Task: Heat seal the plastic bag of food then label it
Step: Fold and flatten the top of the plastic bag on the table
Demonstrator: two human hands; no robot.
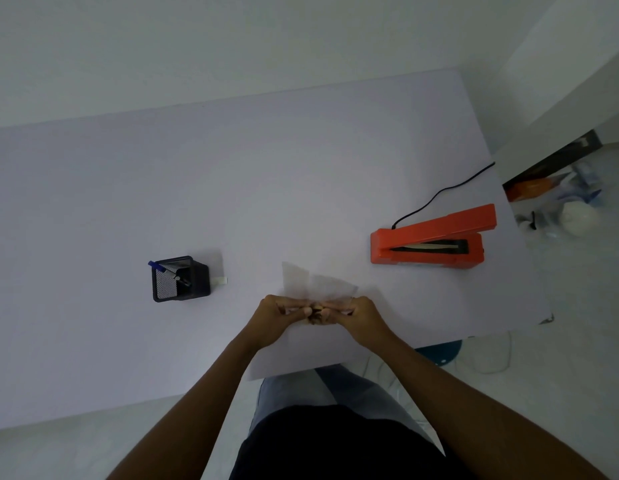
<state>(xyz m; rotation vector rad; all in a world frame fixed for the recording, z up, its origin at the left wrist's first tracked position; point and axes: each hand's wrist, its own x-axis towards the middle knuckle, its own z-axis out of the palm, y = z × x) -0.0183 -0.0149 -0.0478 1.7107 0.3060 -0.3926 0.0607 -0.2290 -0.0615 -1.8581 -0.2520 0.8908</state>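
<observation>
Plastic bag [316, 285], clear, thin, crinkled film: pinched at its near edge between left hand [278, 315] and right hand [358, 313], fingertips meeting at the middle, upper flaps fanning away over the pale matte table [232, 188]. Small brown contents at the pinch, unclear. Seal: not yet made, judging by its distance from the sealer; labelling also left. Left of grip: black mesh square pen holder [181, 279], a blue pen inside; small whitish label strip [220, 280] beside it. Right and beyond: orange hard-plastic heat sealer [429, 241], arm raised, black cord trailing off.
</observation>
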